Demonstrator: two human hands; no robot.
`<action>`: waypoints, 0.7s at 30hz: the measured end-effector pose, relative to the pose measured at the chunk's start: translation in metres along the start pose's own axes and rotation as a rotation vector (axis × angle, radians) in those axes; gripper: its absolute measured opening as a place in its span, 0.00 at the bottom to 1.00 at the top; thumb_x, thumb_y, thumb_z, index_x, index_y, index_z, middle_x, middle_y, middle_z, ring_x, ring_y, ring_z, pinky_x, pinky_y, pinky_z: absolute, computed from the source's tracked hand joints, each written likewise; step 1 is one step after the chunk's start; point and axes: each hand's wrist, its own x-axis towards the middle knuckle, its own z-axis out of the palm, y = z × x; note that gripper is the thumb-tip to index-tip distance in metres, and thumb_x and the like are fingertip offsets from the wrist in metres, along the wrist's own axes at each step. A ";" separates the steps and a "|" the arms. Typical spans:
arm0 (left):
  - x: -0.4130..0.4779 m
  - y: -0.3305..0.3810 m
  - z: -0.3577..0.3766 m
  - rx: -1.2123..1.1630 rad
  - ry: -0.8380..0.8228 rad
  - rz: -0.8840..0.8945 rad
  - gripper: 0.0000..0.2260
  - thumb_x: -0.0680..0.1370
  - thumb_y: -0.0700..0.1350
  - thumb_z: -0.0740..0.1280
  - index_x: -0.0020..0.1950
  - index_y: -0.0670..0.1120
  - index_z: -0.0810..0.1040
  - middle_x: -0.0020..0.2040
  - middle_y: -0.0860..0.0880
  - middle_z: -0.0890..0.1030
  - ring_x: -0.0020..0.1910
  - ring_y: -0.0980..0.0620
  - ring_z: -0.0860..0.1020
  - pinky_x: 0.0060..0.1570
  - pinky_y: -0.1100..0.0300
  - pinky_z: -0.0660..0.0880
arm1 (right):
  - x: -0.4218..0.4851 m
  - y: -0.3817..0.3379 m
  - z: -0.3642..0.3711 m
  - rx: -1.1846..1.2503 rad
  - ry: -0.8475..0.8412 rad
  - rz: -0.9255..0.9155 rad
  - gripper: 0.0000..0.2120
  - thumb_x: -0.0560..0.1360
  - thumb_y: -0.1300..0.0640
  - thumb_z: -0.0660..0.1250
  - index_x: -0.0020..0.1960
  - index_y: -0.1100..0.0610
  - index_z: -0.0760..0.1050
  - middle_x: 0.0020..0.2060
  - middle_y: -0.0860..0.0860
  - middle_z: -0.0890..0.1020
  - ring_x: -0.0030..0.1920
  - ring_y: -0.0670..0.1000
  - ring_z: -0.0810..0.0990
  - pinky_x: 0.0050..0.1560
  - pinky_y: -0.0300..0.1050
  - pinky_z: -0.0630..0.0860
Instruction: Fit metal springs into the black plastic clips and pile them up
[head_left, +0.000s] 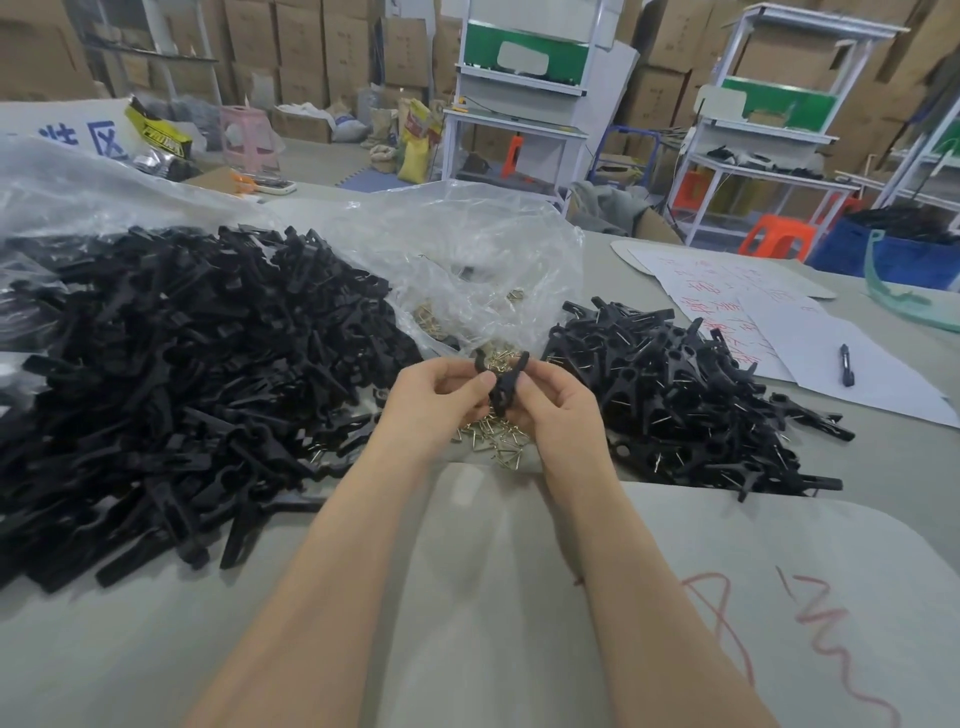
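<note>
Here, a black clip (502, 382) is pinched by curled fingers of left hand (434, 397) and right hand (558, 410) just above the loose springs (493, 441), presumably for seating a spring; the finished pile (675, 395) lies right.

My left forearm (311, 571) and right forearm (639, 582), both bare, reach forward and angle in toward each other, so my hands meet in front of me. My left hand (434, 397) sits just left of the grip, fingers curled, thumb and fingertips pinching the black clip (502, 382) from that side. My right hand (558, 410) sits just right of the grip and a little lower, fingers curled inward, thumb pressed on the clip's other side. My two thumbs lie close together across the clip, and both wrists look fairly straight
</note>
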 end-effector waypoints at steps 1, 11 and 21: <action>0.000 -0.001 0.000 0.035 -0.010 0.012 0.03 0.76 0.40 0.70 0.44 0.47 0.81 0.36 0.49 0.81 0.35 0.55 0.79 0.42 0.63 0.79 | 0.000 0.000 0.000 0.007 0.005 -0.003 0.10 0.78 0.67 0.62 0.49 0.54 0.78 0.41 0.51 0.84 0.42 0.48 0.82 0.43 0.40 0.79; 0.000 0.001 0.002 0.226 -0.037 0.047 0.03 0.79 0.42 0.64 0.51 0.48 0.78 0.49 0.44 0.83 0.50 0.46 0.80 0.59 0.45 0.75 | -0.001 -0.004 0.001 0.051 0.031 0.028 0.09 0.78 0.65 0.63 0.44 0.55 0.78 0.31 0.45 0.80 0.33 0.43 0.76 0.36 0.35 0.74; -0.002 0.001 0.001 0.150 -0.074 0.023 0.07 0.79 0.42 0.65 0.51 0.45 0.82 0.39 0.52 0.83 0.37 0.58 0.78 0.46 0.59 0.77 | -0.004 -0.006 0.001 -0.131 0.086 -0.097 0.09 0.79 0.62 0.63 0.48 0.49 0.78 0.25 0.45 0.77 0.26 0.43 0.71 0.32 0.39 0.70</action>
